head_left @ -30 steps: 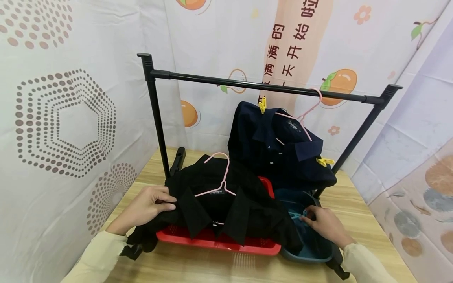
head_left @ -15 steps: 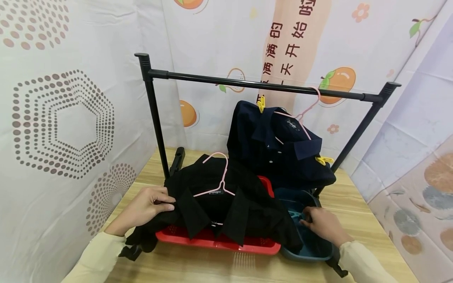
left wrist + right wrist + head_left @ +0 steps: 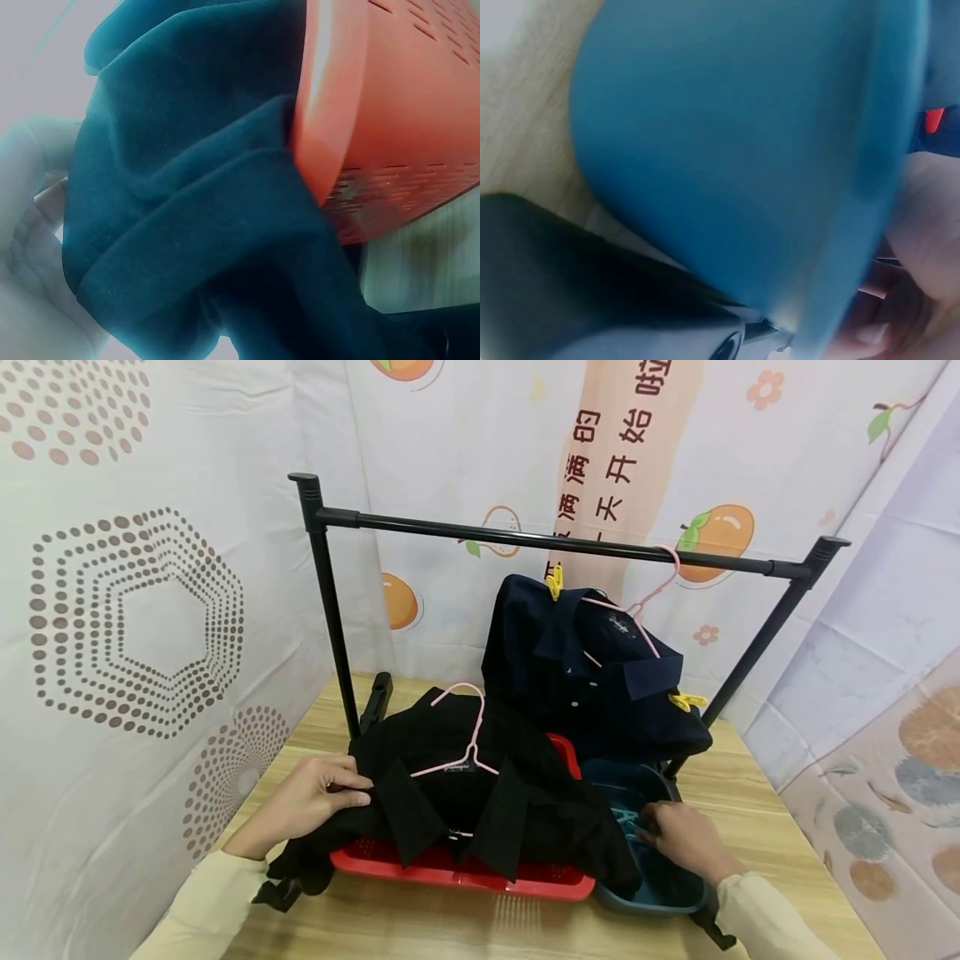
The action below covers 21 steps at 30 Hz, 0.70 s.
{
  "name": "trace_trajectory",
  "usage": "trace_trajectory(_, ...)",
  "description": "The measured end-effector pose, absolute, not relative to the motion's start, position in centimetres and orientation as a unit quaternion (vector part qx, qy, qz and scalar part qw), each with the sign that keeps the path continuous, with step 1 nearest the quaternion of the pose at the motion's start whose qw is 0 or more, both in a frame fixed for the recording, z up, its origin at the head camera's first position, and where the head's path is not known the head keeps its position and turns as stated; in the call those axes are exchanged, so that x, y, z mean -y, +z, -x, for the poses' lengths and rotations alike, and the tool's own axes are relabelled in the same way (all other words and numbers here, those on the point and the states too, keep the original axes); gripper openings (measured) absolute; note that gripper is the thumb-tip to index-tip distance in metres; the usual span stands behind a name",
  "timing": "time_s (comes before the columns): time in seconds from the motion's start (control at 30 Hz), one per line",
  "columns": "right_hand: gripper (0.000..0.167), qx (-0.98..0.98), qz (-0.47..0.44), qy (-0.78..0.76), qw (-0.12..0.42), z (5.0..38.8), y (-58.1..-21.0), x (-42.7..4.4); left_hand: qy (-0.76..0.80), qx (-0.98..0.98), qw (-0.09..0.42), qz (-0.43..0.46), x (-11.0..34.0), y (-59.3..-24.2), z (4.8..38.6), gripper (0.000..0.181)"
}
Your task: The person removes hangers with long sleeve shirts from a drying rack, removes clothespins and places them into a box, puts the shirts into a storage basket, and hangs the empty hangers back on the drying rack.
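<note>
A black collared shirt [image 3: 555, 810] with a pink hanger [image 3: 475, 739] in its neck lies over a red basket [image 3: 465, 878]. My left hand [image 3: 318, 793] pinches the shirt at its left shoulder; in the left wrist view the dark cloth [image 3: 195, 180] hangs beside the hand [image 3: 37, 247]. Inside a dark blue basket [image 3: 648, 906], my right hand [image 3: 686, 835] is at some light-blue clips [image 3: 626, 817], its fingertips mostly hidden. The right wrist view shows the blue basket's outer wall [image 3: 727, 135] with part of the hand [image 3: 907, 300] beyond the rim; whether a clip is held cannot be told.
A black rack [image 3: 487, 535] stands behind the baskets. From its bar a navy shirt [image 3: 592, 693] hangs on a pink hanger [image 3: 663, 581], with yellow clips [image 3: 554, 583] at its shoulders. The rack's dark feet reach forward at both sides of the wooden table [image 3: 420, 935].
My right hand has shifted slightly within the blue basket, and the light-blue clip seen at its fingertips earlier is now partly covered. The left hand keeps its pinch on the shirt.
</note>
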State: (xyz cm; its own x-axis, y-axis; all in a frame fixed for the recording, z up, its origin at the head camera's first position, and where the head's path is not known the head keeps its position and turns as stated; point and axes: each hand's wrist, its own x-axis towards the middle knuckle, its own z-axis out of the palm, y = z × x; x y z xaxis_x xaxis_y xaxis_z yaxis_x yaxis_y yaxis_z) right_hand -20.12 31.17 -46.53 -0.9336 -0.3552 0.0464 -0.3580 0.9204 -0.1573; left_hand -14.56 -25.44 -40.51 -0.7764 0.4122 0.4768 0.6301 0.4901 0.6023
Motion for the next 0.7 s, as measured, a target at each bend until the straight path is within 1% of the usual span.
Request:
trace_trajectory(0.17,0.006,0.975,-0.19,0.109,0.034,20.1,-46.3,-31.0,-0.402,0.852,0.137,0.306,25.4,-40.6,14.7,0.016)
trace_trajectory(0.33,0.004,0.967,-0.196,0.149,0.061,20.2,-45.7,-30.6,-0.401,0.851,0.143,0.309,25.5,-40.7,14.8,0.016)
trace_trajectory(0.47,0.006,0.957,-0.206,0.183,0.088,20.2,-44.7,-30.0,-0.402,0.849,0.144,0.311,25.5,-40.7,14.9,0.016)
trace_trajectory(0.7,0.02,0.934,-0.225,0.256,0.107,19.2,-42.4,-28.3,-0.402,0.852,0.139,0.306,25.5,-40.5,14.7,0.016)
